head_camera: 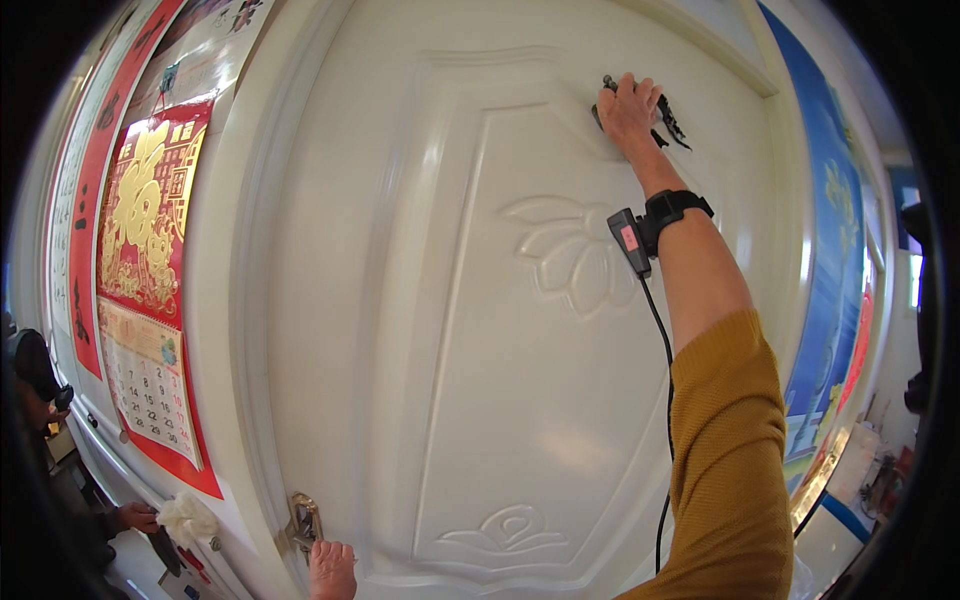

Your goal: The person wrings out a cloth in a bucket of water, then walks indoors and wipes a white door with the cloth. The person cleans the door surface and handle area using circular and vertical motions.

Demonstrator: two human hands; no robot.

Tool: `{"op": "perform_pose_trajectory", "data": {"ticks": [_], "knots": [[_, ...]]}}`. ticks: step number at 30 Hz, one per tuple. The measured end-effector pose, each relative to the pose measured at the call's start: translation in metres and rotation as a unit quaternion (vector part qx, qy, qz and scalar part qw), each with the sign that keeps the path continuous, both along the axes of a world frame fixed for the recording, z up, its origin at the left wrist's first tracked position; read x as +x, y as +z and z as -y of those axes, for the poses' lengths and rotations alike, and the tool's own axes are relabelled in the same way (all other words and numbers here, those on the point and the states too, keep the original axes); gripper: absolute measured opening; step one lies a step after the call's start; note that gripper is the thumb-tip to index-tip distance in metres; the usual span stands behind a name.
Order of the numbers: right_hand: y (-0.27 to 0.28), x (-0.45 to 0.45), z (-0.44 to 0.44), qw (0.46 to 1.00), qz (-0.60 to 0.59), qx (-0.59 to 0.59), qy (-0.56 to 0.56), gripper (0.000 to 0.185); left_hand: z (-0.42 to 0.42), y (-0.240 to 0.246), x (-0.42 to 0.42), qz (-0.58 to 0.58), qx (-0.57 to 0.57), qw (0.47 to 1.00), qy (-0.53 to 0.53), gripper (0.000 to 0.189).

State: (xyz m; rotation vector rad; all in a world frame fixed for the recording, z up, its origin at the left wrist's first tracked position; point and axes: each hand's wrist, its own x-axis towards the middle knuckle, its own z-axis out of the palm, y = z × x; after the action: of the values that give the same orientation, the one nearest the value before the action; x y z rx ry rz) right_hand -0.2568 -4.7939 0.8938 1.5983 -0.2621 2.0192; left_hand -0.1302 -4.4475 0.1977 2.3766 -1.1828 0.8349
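Note:
A white panelled door (352, 300) with raised flower mouldings stands before me. My right hand (628, 112) is raised to its upper right part, with the fingers over a crumpled black rag (670, 120) pressed to the surface. Loose ends of the rag stick out on both sides of the hand. On the right wrist sits a black strap with a small device (630, 240), and a cable hangs from it. Low on the left, my left hand (332, 571) is closed around the lower part of the bronze-coloured door handle (304, 517); its grip is partly cut off by the frame's bottom edge.
On the left wall hang a red-and-gold calendar (142, 217) and a red scroll (86, 315). Another person's hand (137, 517) shows at lower left near a fluffy white thing (187, 517). A second person (34, 375) is at the far left. A blue picture panel (825, 225) covers the right wall.

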Motion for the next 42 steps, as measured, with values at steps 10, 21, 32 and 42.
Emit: {"op": "perform_pose_trajectory", "data": {"ticks": [10, 21, 32, 42], "knots": [[-0.008, 0.027, -0.046, 0.985, 0.040, -0.067, 0.156, 0.036, -0.004, 0.004, 0.001, -0.005, 0.005, 1.000, -0.016, 0.012], [0.005, 0.098, -0.110, 0.937, -0.141, -0.116, 0.297, 0.038, -0.007, 0.010, 0.000, -0.016, -0.019, 0.999, -0.041, 0.009], [-0.124, 0.169, -0.141, 0.887, -0.138, -0.329, 0.293, 0.048, -0.006, 0.018, -0.005, -0.054, -0.063, 0.995, -0.051, 0.006], [-0.334, 0.098, -0.178, 0.860, -0.427, -0.163, 0.228, 0.038, -0.007, 0.015, -0.004, -0.037, -0.046, 0.997, -0.040, 0.008]]}}
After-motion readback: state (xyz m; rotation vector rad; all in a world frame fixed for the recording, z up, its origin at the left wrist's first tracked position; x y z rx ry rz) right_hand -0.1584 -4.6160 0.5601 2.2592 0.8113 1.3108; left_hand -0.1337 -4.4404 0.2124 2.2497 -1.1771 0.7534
